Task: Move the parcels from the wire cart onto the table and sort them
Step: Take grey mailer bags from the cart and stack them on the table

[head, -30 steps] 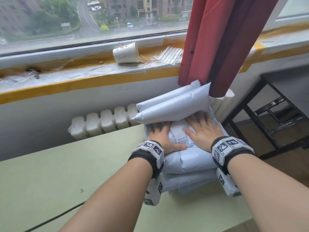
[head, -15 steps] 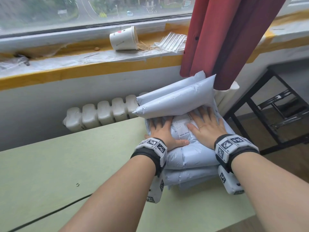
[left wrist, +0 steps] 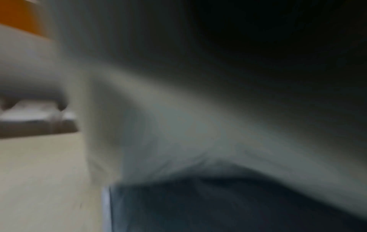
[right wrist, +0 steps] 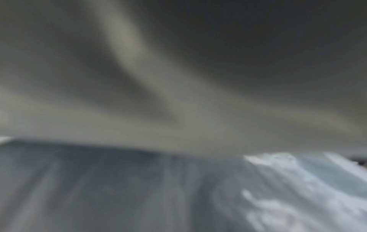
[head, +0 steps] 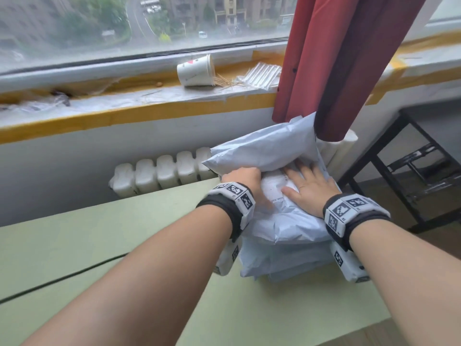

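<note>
A stack of grey-blue plastic parcels [head: 287, 233] lies on the right end of the green table [head: 99, 233]. Two more parcels [head: 264, 151] lean tilted on top of it, their far ends against the red curtain. My left hand [head: 243, 177] sits at the tilted parcels' near left edge with its fingers hidden beneath them. My right hand [head: 308, 189] lies flat on the labelled top parcel of the stack, fingertips under the tilted ones. Both wrist views are blurred, showing only parcel plastic [left wrist: 178, 133] [right wrist: 298, 188].
A white radiator [head: 159, 171] stands behind the table under the window sill, where a tipped paper cup [head: 195, 71] lies. The red curtain [head: 349, 58] hangs above the parcels. A black cable [head: 62, 278] crosses the table. A black metal frame [head: 411, 171] stands at the right.
My left hand has pushed forward and its fingers have gone under the tilted parcels, which now stand steeper toward the curtain. My right hand stays flat on the stack.
</note>
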Available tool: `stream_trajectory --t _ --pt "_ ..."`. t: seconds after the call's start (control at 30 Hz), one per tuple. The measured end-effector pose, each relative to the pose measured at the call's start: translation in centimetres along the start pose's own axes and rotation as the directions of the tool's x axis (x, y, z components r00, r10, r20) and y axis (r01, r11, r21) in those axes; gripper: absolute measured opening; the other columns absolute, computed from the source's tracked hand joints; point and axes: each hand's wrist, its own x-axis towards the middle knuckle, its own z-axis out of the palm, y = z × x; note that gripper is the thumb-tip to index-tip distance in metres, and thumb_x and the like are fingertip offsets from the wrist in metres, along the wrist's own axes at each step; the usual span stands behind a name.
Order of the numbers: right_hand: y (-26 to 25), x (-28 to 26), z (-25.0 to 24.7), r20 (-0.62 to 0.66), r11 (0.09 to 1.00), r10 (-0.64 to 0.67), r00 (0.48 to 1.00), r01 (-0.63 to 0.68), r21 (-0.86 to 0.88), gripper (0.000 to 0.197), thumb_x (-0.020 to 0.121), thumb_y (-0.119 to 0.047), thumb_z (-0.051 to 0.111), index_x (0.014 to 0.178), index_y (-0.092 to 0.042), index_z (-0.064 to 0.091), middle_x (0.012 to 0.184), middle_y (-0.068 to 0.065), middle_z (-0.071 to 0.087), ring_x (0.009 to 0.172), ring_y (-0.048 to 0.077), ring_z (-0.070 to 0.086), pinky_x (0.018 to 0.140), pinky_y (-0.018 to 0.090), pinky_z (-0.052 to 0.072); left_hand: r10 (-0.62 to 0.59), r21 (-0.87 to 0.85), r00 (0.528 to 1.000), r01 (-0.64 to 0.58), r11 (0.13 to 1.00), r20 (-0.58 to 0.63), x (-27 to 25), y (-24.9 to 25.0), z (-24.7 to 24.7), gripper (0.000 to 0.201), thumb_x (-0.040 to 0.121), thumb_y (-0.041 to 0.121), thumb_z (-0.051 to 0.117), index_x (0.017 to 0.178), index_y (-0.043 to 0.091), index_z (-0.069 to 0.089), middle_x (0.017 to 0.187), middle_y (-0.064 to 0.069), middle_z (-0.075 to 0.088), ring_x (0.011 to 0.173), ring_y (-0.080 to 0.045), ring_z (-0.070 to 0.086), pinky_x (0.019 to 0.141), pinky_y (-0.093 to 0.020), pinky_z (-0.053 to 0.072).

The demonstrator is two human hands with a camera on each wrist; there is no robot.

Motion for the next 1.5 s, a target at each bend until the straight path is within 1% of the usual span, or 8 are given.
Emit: stream_trajectory --t 0.07,0.13,0.2,0.27,0.4,0.77,1.13,1.5 --pt "0.0 0.0 0.3 0.02 1.0 0.001 1.0 -0.002 0.004 0.064 0.094 -0.06 0.025 0.148 -0.047 -0.006 0.159 -0.013 -0.012 0.147 0.024 -0.013 0.115 0.059 0.011 0.087 -0.056 0.983 -0.097 0.994 -0.162 0.9 0.3 -1.3 0.045 0.066 0.047 0.075 0.102 0.023 0.062 0.109 0.001 0.061 0.106 -0.023 0.057 0.079 -0.032 0.049" --pt "0.3 -0.1 0.8 0.036 1.0 0.007 0.999 -0.007 0.006 0.063 0.094 -0.061 0.023 0.148 -0.047 -0.008 0.16 -0.011 -0.014 0.147 0.023 -0.014 0.115 0.059 0.008 0.161 -0.107 0.958 -0.191 0.976 -0.238 2.0 0.9 -1.2 0.06 0.067 0.045 0.076 0.119 0.025 0.055 0.128 -0.002 0.046 0.124 -0.024 0.041 0.094 -0.038 0.046" --pt "0.6 -0.1 1.3 0.043 1.0 0.012 0.999 -0.012 -0.01 0.063 0.095 -0.062 0.022 0.148 -0.046 -0.008 0.16 -0.01 -0.016 0.147 0.023 -0.014 0.116 0.059 0.006 0.172 -0.12 0.977 -0.187 0.975 -0.127 2.6 1.6 -0.5 0.094 0.061 0.057 0.077 0.141 0.034 0.034 0.15 -0.004 0.023 0.141 -0.026 0.018 0.11 -0.049 0.033" --pt "0.8 -0.1 1.6 0.049 1.0 0.017 0.999 -0.016 -0.016 0.062 0.097 -0.058 0.023 0.148 -0.046 -0.01 0.159 -0.01 -0.018 0.147 0.022 -0.015 0.116 0.059 0.005 0.139 -0.063 0.99 -0.138 0.988 0.008 3.4 1.8 0.7 0.113 0.058 0.07 0.073 0.149 0.041 0.012 0.16 -0.001 -0.002 0.148 -0.024 -0.004 0.113 -0.058 0.016" --pt "0.9 0.0 2.1 0.038 1.0 0.017 0.999 -0.017 0.002 0.06 0.098 -0.052 0.024 0.149 -0.045 -0.008 0.159 -0.01 -0.016 0.147 0.022 -0.014 0.116 0.059 0.006 0.113 -0.076 0.991 -0.107 0.991 0.075 4.6 0.8 2.6 0.116 0.059 0.08 0.063 0.149 0.044 -0.001 0.159 0.002 -0.018 0.148 -0.022 -0.014 0.117 -0.056 0.004" --pt "0.2 -0.6 -0.4 0.081 0.999 0.019 0.997 -0.023 0.04 0.06 0.096 -0.058 0.025 0.147 -0.05 -0.004 0.16 -0.012 -0.014 0.148 0.02 -0.014 0.116 0.058 0.006 0.077 -0.117 0.995 -0.07 0.991 0.056 1.8 0.4 1.3 0.105 0.068 0.076 0.06 0.15 0.04 0.005 0.161 0.0 -0.009 0.148 -0.026 -0.009 0.116 -0.055 0.004" --pt "-2.5 -4.0 -6.3 0.04 0.997 0.039 0.998 -0.042 0.07 0.054 0.098 -0.054 0.024 0.15 -0.04 0.018 0.161 -0.002 0.01 0.149 0.019 0.002 0.116 0.058 0.01 0.111 -0.111 0.993 -0.107 0.988 0.037 -1.4 0.1 -3.3 0.085 0.082 0.067 0.051 0.151 0.031 0.018 0.161 -0.005 0.004 0.148 -0.028 -0.003 0.118 -0.054 0.012" --pt "-5.3 -8.2 -9.7 -0.011 0.999 -0.031 0.999 0.031 0.021 0.051 0.101 -0.046 0.028 0.146 -0.024 0.036 0.153 0.006 0.035 0.143 0.026 0.023 0.116 0.044 0.021 0.14 -0.141 0.99 -0.141 0.98 -0.017 -5.8 -1.2 -6.4 0.078 0.088 0.06 0.049 0.151 0.025 0.02 0.16 -0.01 0.011 0.148 -0.028 0.005 0.12 -0.045 0.013"
